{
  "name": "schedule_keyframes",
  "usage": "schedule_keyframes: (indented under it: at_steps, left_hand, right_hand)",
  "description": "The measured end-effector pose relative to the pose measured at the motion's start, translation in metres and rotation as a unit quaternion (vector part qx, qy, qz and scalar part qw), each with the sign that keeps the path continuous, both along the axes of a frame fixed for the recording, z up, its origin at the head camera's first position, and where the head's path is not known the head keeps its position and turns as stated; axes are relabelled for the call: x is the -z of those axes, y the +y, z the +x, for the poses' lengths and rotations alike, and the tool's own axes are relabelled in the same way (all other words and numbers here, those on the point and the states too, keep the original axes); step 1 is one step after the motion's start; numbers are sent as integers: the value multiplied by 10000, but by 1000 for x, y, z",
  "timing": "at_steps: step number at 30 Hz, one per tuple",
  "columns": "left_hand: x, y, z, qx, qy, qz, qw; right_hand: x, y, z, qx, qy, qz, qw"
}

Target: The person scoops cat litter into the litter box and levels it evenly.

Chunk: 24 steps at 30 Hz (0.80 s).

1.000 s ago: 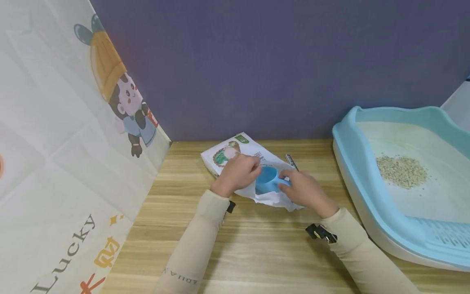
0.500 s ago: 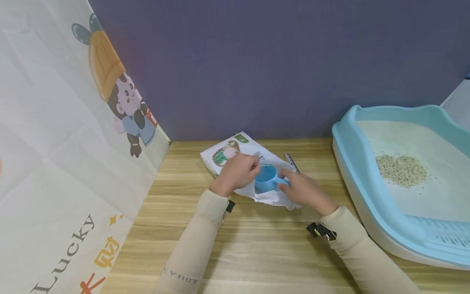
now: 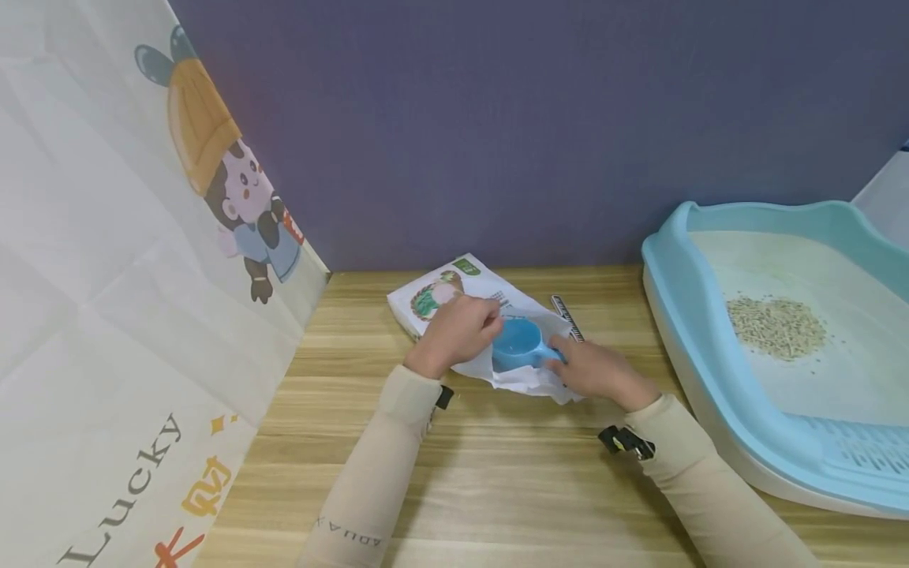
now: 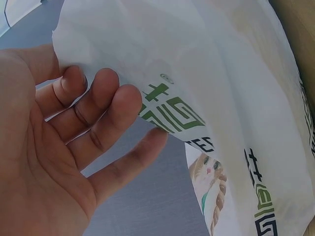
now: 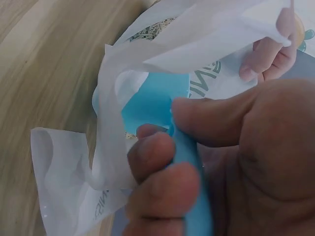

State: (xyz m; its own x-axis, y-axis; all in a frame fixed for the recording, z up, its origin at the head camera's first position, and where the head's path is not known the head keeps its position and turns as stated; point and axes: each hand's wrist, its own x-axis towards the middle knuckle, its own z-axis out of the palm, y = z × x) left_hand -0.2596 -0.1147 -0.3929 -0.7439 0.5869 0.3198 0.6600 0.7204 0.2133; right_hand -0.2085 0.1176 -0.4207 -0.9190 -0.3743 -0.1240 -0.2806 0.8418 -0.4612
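Observation:
A white bag [image 3: 514,292] with green print lies on the wooden table, its torn mouth toward me. The left hand [image 3: 458,335] pinches the upper edge of that mouth; the left wrist view shows the bag's film [image 4: 206,54] running in between thumb and fingers. At the opening is a light blue scoop [image 3: 516,341], a round cup with a short handle. The right hand [image 3: 600,371] grips the handle, thumb on one side and fingers curled round the other. Pale pellets show inside the bag in the right wrist view, beside the scoop's cup [image 5: 152,98], which the film partly hides.
A blue and white litter tray [image 3: 663,276] stands at the right, with a heap of pale pellets [image 3: 777,327] in it. Behind the bag lies a thin black-and-white patterned strip [image 3: 564,315]. A dark wall rises at the back, a printed white sheet [image 3: 106,237] at the left.
The right hand has shifted slightly right and toward me with the scoop, whose cup now shows wider from above. The left hand keeps its place on the bag.

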Motion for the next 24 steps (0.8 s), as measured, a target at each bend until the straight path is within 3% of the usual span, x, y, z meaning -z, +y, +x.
schedule_keyframes:
  at_steps: [12, 17, 24]
  left_hand:
    - [1, -1, 0, 26, -42, 42, 10000]
    - [1, 0, 0, 4, -7, 62, 10000]
    - [1, 0, 0, -21, 67, 15, 10000]
  right_hand:
    - [7, 1, -1, -144, -598, 537, 9967]
    - [9, 2, 0, -80, -881, 422, 9952]
    - [11, 3, 3, -41, -954, 171, 9953]
